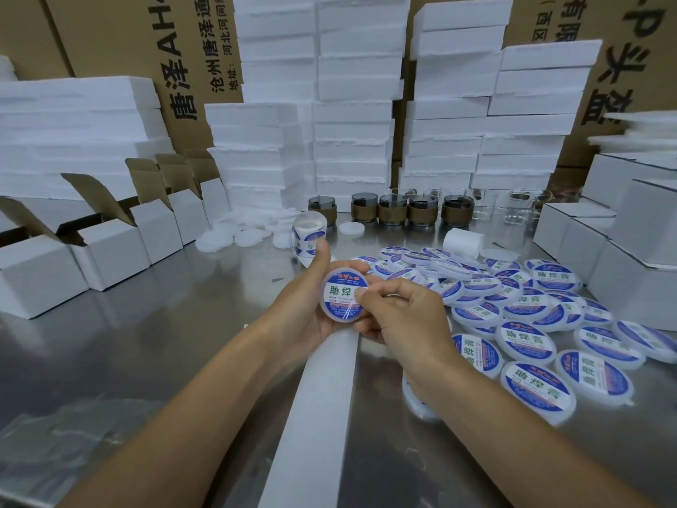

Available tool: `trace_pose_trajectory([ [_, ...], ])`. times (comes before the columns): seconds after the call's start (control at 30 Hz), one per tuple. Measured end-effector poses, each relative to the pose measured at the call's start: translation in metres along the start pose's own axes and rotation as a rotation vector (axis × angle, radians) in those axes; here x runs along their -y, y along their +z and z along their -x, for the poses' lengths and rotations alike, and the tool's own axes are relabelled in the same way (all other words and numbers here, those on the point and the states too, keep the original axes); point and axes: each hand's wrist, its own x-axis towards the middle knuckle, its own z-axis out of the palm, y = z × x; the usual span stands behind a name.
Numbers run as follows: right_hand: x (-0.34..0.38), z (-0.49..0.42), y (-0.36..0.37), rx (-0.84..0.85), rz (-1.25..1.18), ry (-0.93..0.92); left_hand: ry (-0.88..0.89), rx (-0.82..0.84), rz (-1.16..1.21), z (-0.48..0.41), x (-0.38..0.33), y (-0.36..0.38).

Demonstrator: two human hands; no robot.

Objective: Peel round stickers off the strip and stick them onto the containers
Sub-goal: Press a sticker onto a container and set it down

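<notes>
Container point(339, 320) is resting face-up in left hand's point(306, 311) curled fingers while right hand point(406, 319), just to its right, is pinching sticker's point(341, 292) right edge onto it.

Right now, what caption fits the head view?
Left hand holds a round container while right hand pinches its sticker.

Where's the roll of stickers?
In the head view, the sticker roll sits near the middle of the metal table, just beyond the left hand, in front of the brown-sleeved cups.
</notes>
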Motion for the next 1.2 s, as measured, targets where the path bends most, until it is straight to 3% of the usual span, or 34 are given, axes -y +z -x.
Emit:
trace_pose_trajectory([
  [0.33, 0.002, -0.004, -0.002, -0.065, 0.069, -0.105, 0.139, 0.124, -0.041, 0.008, 0.001, 0.002],
  [0.5, -0.001, -0.006, -0.009, -0.034, 0.359, -0.336, 0.166, 0.086, -0.064, 0.008, 0.004, 0.003],
  [0.63, -0.004, -0.004, -0.013, 0.004, 0.585, -0.381, 0.167, 0.068, -0.064, 0.007, 0.004, 0.004],
  [0.9, 0.007, -0.007, -0.018, 0.165, 0.221, -0.258, 0.164, 0.069, -0.032, 0.010, -0.001, 0.004],
  [1.2, 0.004, -0.008, -0.018, 0.090, 0.260, -0.330, 0.211, -0.033, -0.323, 0.009, 0.003, 0.004],
])
